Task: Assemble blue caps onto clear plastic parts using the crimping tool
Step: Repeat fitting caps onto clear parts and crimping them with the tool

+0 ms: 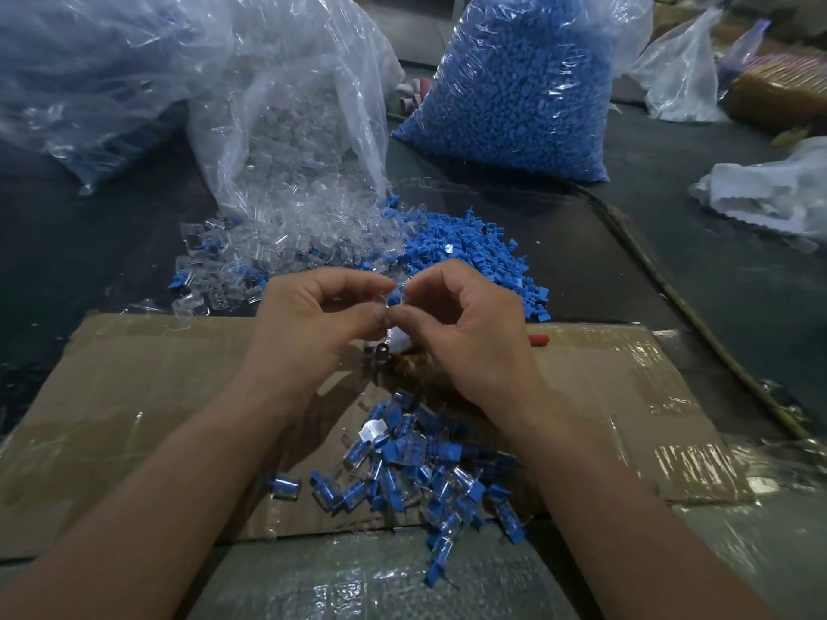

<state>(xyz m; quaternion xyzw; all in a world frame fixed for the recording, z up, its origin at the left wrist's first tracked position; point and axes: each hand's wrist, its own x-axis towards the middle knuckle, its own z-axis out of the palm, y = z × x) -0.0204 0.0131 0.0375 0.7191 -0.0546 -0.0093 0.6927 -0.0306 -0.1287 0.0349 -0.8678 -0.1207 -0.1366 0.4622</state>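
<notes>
Two hands meet fingertip to fingertip above the cardboard (156, 396). The left hand (313, 326) pinches what seems to be a clear part (385, 300). The right hand (470, 331) pinches a blue cap (394, 301) against it. The tool (380, 353) lies just beneath them, and finished pieces (402, 463) are heaped nearer the person.

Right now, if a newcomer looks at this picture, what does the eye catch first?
First, the big bag of blue caps at the back right, beside the bag of clear parts. In the middle, the left hand and right hand pinch a clear part and a blue cap together. Nearer the person, a pile of finished pieces lies on the cardboard.
</notes>
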